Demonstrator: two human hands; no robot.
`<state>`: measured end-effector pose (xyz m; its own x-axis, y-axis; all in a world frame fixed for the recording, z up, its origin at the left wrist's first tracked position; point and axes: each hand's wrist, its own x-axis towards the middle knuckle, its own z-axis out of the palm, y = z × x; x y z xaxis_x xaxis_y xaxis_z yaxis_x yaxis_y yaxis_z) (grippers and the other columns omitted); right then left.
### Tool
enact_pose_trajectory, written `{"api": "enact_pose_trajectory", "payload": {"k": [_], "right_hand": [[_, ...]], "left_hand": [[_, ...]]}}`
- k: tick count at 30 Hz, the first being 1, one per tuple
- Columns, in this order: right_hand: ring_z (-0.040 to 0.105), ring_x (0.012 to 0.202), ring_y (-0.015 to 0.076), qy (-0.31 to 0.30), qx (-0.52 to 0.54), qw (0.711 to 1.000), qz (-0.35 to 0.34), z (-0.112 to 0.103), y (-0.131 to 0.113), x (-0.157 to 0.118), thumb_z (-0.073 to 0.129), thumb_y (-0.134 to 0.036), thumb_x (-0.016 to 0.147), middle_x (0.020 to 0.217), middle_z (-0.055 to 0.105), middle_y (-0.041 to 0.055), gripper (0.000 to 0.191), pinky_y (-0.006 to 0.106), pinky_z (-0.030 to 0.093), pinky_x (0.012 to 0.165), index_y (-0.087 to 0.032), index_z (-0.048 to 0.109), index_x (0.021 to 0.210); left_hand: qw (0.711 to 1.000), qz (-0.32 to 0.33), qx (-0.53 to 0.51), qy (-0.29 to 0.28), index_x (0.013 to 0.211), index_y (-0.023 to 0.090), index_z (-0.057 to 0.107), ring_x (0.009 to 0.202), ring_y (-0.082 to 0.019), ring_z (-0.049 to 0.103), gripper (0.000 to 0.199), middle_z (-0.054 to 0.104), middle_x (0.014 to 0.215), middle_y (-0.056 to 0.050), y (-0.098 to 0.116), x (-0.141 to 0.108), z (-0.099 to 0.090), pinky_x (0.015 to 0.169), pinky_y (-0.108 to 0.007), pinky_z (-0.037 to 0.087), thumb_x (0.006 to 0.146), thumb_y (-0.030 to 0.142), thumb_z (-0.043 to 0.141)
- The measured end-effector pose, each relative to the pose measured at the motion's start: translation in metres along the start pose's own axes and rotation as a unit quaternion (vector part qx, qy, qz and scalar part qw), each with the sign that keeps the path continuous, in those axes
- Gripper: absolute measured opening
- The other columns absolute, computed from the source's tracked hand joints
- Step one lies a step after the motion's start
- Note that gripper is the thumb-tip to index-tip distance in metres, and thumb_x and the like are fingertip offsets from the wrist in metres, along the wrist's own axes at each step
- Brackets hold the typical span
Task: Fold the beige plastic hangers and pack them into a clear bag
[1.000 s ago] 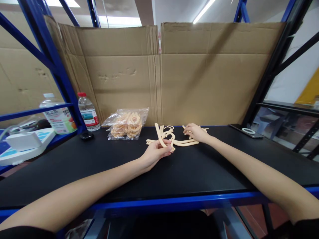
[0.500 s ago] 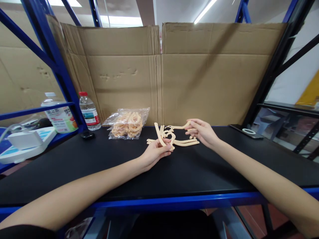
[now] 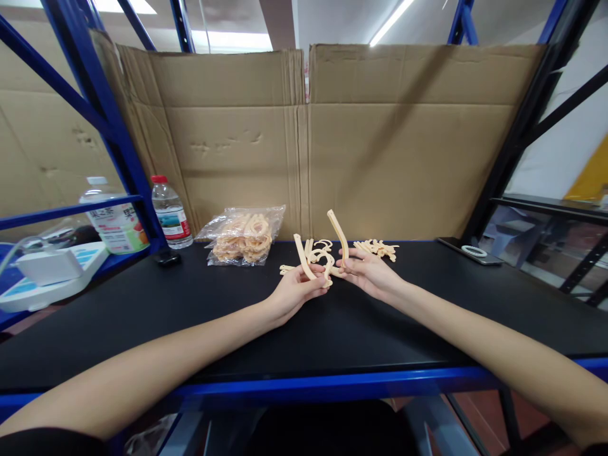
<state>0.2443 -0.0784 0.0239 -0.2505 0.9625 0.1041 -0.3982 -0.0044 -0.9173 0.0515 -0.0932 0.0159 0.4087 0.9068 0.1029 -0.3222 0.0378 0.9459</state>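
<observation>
My left hand (image 3: 298,291) is closed on a cream curved piece (image 3: 303,254) with a hook-like part by its fingertips. Just to the right, my right hand (image 3: 369,272) grips a long cream strip (image 3: 338,233) that slants up to the left. More cream curved pieces (image 3: 323,245) lie on the black table behind my left hand. Beyond my right hand sits a pile of small cream pieces (image 3: 380,247).
A clear bag of cream pieces (image 3: 244,237) lies at the back left, beside a red-capped bottle (image 3: 171,212) and a black object (image 3: 166,258). Cardboard (image 3: 403,145) stands behind the table (image 3: 266,354). A phone (image 3: 468,251) with a white ring rests at the right.
My right hand has moved left and nearer to me, bringing up a long strip and uncovering the pile of small pieces behind it. My left hand has barely moved.
</observation>
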Motion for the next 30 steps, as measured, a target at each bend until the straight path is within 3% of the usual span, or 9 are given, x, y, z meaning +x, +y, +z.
{"api": "enact_pose_trajectory", "payload": {"k": [5, 12, 19, 26, 30], "right_hand": [[0.065, 0.086, 0.0175, -0.028, -0.027, 0.999, -0.008, 0.004, 0.003, -0.004, 0.081, -0.02, 0.062, 0.082, 0.063, 0.0021, 0.027, 0.028, 0.052, 0.081, -0.016, 0.061, 0.08], [0.062, 0.074, 0.0118, -0.031, -0.108, 0.994, 0.005, 0.001, 0.001, -0.006, 0.082, -0.026, 0.062, 0.077, 0.065, 0.0017, 0.03, 0.023, 0.052, 0.067, -0.016, 0.064, 0.084], [0.063, 0.073, 0.0123, -0.106, -0.13, 0.985, 0.042, 0.004, 0.0, -0.008, 0.082, -0.028, 0.062, 0.082, 0.067, 0.0042, 0.032, 0.026, 0.054, 0.074, -0.014, 0.066, 0.085], [0.064, 0.072, 0.0116, -0.101, -0.169, 0.979, 0.041, 0.006, -0.003, -0.01, 0.082, -0.027, 0.06, 0.078, 0.068, 0.0035, 0.032, 0.021, 0.054, 0.067, -0.014, 0.066, 0.085], [0.064, 0.072, 0.0122, -0.1, -0.18, 0.978, 0.025, 0.007, -0.005, -0.011, 0.082, -0.027, 0.061, 0.079, 0.068, 0.0037, 0.03, 0.022, 0.054, 0.067, -0.015, 0.066, 0.083]], "left_hand": [[0.999, 0.005, 0.032, -0.009, 0.092, 0.012, 0.06, 0.082, -0.013, 0.062, 0.039, 0.065, 0.087, -0.004, -0.001, 0.0, -0.001, 0.082, -0.03, 0.048, 0.061, 0.015, 0.081], [0.999, 0.008, 0.041, -0.001, 0.093, 0.012, 0.058, 0.081, -0.014, 0.063, 0.042, 0.067, 0.084, -0.005, -0.002, -0.001, -0.001, 0.084, -0.031, 0.047, 0.059, 0.016, 0.082], [0.996, 0.026, 0.08, 0.005, 0.088, 0.012, 0.058, 0.078, -0.013, 0.062, 0.038, 0.066, 0.084, -0.004, -0.002, -0.002, 0.0, 0.076, -0.028, 0.048, 0.059, 0.018, 0.082], [0.994, 0.04, 0.1, -0.012, 0.087, 0.013, 0.057, 0.076, -0.014, 0.062, 0.036, 0.066, 0.079, -0.003, -0.001, -0.003, 0.0, 0.073, -0.026, 0.046, 0.06, 0.018, 0.08], [0.992, 0.055, 0.108, -0.025, 0.082, 0.013, 0.056, 0.077, -0.015, 0.062, 0.032, 0.067, 0.079, -0.003, -0.001, -0.003, 0.001, 0.078, -0.028, 0.044, 0.061, 0.018, 0.079]]}}
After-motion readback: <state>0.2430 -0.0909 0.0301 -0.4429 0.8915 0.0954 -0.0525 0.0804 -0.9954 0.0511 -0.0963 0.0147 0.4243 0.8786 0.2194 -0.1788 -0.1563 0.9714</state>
